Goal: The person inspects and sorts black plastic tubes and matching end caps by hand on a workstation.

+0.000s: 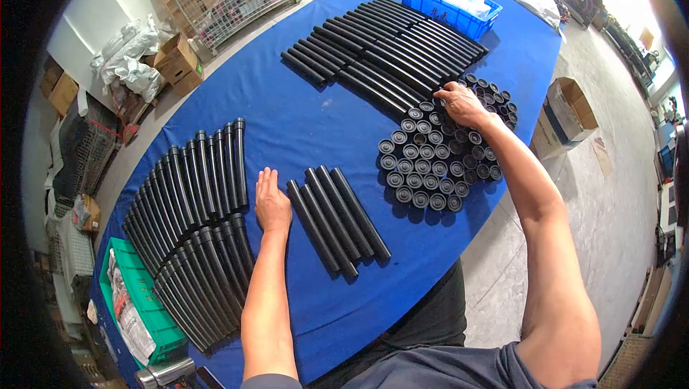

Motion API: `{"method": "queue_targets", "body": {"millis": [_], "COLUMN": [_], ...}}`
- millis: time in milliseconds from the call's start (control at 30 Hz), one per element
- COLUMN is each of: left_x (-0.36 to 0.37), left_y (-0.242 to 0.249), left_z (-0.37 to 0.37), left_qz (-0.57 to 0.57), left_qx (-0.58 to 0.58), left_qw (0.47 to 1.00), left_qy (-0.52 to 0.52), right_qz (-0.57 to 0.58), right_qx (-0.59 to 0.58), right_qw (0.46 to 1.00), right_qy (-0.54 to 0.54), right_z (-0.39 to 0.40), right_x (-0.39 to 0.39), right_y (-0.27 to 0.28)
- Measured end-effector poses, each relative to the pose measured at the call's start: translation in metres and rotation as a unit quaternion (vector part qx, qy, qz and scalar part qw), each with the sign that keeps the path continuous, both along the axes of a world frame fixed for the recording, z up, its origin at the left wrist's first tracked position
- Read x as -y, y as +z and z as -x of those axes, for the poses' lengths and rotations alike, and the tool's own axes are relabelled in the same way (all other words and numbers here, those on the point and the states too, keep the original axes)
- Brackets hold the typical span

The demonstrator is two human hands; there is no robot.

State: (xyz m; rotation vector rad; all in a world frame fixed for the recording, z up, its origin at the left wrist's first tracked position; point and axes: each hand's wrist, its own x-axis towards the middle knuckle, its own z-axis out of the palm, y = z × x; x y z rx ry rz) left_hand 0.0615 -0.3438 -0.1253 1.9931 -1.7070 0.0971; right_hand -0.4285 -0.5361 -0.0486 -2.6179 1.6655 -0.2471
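Observation:
My left hand (273, 204) lies on the blue cloth with fingers stretched out, holding nothing. It is between capped black tubes (188, 181) on the left and a small group of loose black tubes (337, 218) on the right. My right hand (465, 105) reaches over a cluster of round black caps (426, 151), at its border with the far rows of black tubes (387, 48). Its fingers are bent down and closed among the caps; what they pinch, if anything, is hidden.
A blue crate (459, 8) with clear plastic stands at the table's far end. A green crate (140, 310) sits at the near left, beside a metallic object (166, 372). On the floor to the right is an open cardboard box (567, 116). Blue cloth (316, 116) covers the table.

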Motion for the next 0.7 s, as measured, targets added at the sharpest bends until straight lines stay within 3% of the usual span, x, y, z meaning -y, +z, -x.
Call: {"method": "queue_targets", "body": {"millis": [300,400,500,533,567,633,700], "left_x": [0.001,-0.002,-0.002,-0.001,-0.001,-0.001,-0.001], "left_y": [-0.001,0.001,0.002,0.001,0.000,0.000,0.002], "left_z": [-0.001,0.000,0.001,0.000,0.000,0.000,0.002], "left_qz": [0.004,0.006,0.003,0.004,0.005,0.004,0.002], "left_qx": [-0.002,-0.007,-0.006,-0.003,0.000,0.000,-0.008], "left_qw": [1.000,1.000,1.000,1.000,1.000,1.000,1.000], "left_qy": [-0.001,-0.006,-0.004,-0.004,-0.004,-0.002,0.004], "right_qz": [-0.030,0.033,0.041,0.068,-0.001,-0.178,-0.238], "right_qx": [0.006,0.036,0.156,0.282,0.358,0.604,0.625], "right_qw": [0.999,0.997,0.986,0.955,0.922,0.747,0.701], "right_qy": [0.022,0.067,-0.043,-0.066,-0.146,-0.213,-0.247], "right_z": [0.004,0.010,0.005,0.004,0.005,-0.013,-0.022], "right_x": [0.000,0.002,0.009,0.018,0.029,0.017,0.019], "right_y": [0.008,0.002,0.013,0.009,0.009,0.029,0.037]}}
